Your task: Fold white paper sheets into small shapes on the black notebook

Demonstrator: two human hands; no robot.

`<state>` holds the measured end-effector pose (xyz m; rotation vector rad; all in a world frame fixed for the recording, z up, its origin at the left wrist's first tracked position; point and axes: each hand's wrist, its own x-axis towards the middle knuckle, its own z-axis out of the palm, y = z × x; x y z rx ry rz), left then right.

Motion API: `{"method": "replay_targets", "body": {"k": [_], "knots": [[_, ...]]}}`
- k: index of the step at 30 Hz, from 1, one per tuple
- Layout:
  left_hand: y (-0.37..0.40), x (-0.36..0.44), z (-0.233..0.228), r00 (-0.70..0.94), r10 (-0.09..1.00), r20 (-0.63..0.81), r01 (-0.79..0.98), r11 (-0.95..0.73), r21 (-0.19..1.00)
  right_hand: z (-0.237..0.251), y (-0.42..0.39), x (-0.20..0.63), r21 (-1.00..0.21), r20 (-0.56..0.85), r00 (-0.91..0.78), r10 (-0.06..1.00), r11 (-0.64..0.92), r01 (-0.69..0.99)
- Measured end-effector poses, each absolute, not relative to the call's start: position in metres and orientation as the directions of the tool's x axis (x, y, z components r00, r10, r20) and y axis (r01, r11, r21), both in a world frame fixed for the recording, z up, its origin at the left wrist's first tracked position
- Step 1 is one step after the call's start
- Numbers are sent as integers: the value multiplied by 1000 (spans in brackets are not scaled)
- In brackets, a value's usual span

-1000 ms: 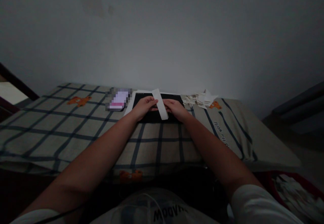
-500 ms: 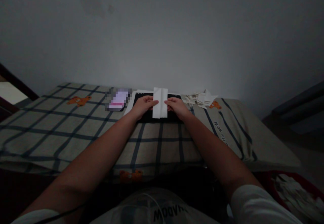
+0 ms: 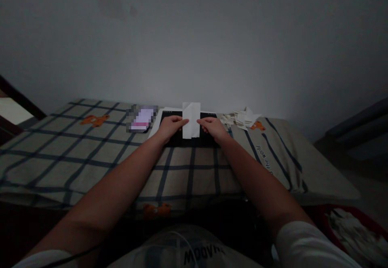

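A folded sheet of white paper (image 3: 191,118) is held upright above a dark flat board (image 3: 209,140) on the cloth-covered table. My left hand (image 3: 171,127) pinches its left edge, thumb in front. On the opposite edge, my right hand (image 3: 214,127) has thumb and fingertips closed, with its other fingers curled. A fold line runs down the paper, and its bottom edge is slightly uneven. White sheets (image 3: 156,127) stick out from under the board at its left and far side.
A pile of folded white paper pieces (image 3: 239,118) lies right of the board. To the left is a phone (image 3: 143,118) with a lit screen. The checked tablecloth (image 3: 115,150) reaches the grey wall (image 3: 194,49). At lower right stands a red container (image 3: 324,219) with whitish contents.
The paper has risen slightly and shifted a little left. Its central gap looks narrower now. My right thumb has drawn back toward the paper's right edge.
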<state>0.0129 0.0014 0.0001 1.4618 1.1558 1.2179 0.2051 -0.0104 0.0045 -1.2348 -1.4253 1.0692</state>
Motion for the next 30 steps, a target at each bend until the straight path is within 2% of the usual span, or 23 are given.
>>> {"method": "replay_targets", "body": {"k": [3, 6, 10, 17, 20, 25, 28, 30], "knots": [[-1, 12, 4, 62, 989, 134, 142, -141, 980, 6, -10, 205, -981, 123, -34, 992, 127, 146], [-2, 13, 7, 77, 991, 112, 91, -119, 989, 5, -8, 204, -989, 104, -30, 994, 107, 104], [-4, 14, 10, 64, 981, 183, 49, -186, 981, 6, -8, 202, -988, 143, -42, 989, 145, 58], [-7, 14, 11, -6, 949, 314, 120, -311, 943, 10, -13, 200, -973, 221, -40, 974, 223, 61], [-6, 14, 11, -7, 951, 308, 102, -305, 947, 7, -12, 201, -976, 208, -89, 974, 213, 54], [-5, 15, 7, 20, 961, 277, 136, -277, 951, 2, -7, 201, -991, 120, -109, 987, 112, -77], [-4, 16, 5, 39, 968, 247, 155, -250, 956, 1, -6, 202, -991, 126, -73, 989, 122, -57], [-3, 17, 5, 46, 974, 222, 88, -225, 970, 0, -6, 202, -991, 134, -79, 988, 133, -12]]}}
